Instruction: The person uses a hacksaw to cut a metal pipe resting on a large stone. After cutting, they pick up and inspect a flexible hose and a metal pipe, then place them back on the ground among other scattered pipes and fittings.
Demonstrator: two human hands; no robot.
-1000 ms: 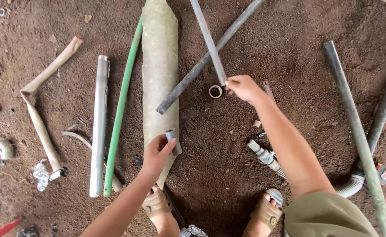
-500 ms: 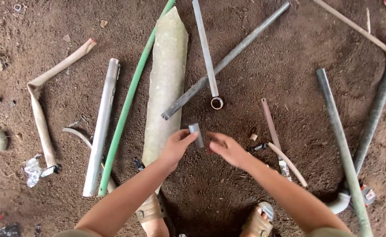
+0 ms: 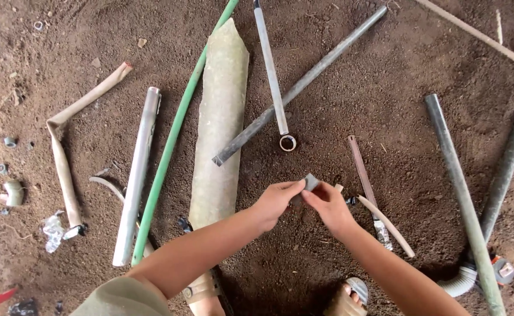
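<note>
Low over the dirt ground, my left hand (image 3: 274, 202) and my right hand (image 3: 329, 205) meet at the middle of the view. Both pinch one small grey pipe fitting (image 3: 311, 182) between their fingertips. A small pipe ring (image 3: 287, 143) lies on the ground just beyond them, at the end of a thin grey pipe (image 3: 270, 70). A long dark pipe (image 3: 304, 85) crosses under that thin pipe. To the left of my hands lies a wide, flattened pale pipe (image 3: 219, 123).
A green pipe (image 3: 172, 146) and a white pipe (image 3: 137, 172) lie left of the wide one; a bent tan hose (image 3: 64, 140) lies farther left. Two long dark pipes (image 3: 461, 199) lie at right. Thin brown strips (image 3: 363, 175), small fittings (image 3: 11, 190) and my sandalled feet (image 3: 201, 289) are nearby.
My right hand came back from the pipe ring and joined my left hand; both now hold the small grey fitting that the left hand lifted from the ground.
</note>
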